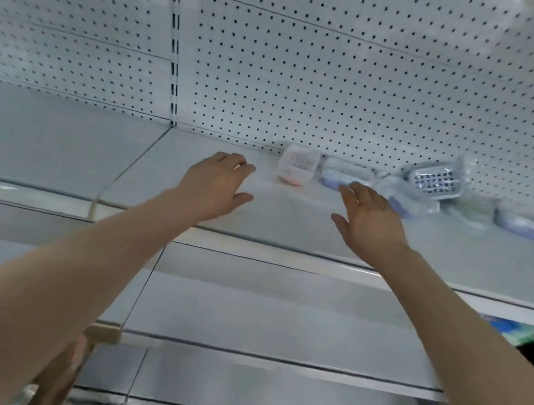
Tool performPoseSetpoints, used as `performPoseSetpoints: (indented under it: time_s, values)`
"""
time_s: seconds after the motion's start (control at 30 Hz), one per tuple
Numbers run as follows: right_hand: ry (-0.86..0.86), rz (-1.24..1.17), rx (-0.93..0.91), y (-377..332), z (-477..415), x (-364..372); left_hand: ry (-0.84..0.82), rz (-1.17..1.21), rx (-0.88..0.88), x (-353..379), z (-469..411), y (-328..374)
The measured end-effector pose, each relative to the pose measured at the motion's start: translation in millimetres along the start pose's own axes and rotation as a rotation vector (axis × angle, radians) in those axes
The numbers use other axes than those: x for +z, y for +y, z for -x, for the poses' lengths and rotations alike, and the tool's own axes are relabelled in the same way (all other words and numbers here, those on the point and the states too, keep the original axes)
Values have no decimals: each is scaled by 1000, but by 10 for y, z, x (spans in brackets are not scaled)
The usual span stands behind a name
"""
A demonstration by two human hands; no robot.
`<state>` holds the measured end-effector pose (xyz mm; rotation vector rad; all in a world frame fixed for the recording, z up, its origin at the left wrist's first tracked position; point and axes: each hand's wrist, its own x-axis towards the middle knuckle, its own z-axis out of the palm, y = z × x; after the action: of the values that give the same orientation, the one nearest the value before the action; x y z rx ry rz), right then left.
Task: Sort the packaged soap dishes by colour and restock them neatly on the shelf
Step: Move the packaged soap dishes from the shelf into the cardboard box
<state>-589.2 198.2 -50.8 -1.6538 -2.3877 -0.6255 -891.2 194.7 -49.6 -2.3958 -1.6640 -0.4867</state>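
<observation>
Here both arms reach over the shelf, left hand and right hand palm-down, fingers spread, empty.

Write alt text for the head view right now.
Two bare hands, left hand and right hand, reach open and empty over a white shelf toward packaged soap dishes against the pegboard: one pink soap dish, several blue-purple soap dishes loosely piled to its right.
</observation>
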Motion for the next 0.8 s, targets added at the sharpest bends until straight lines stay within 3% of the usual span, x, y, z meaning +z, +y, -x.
performPoseSetpoints:
  time_s: [0.23,0.4,0.7,0.8]
  values:
    - [-79,-35,63,910,-595,396,-33,5,-26,575,-1202,559]
    - [-148,-54,33,1168,-1096,721,-171,-56,-147,1025,-1739,660]
    - [-211,-62,10,1166,-1378,1232,-124,-16,-198,1182,-1758,531]
    - [-197,-67,19,1109,-1401,1169,-77,168,-268,1016,-1628,510]
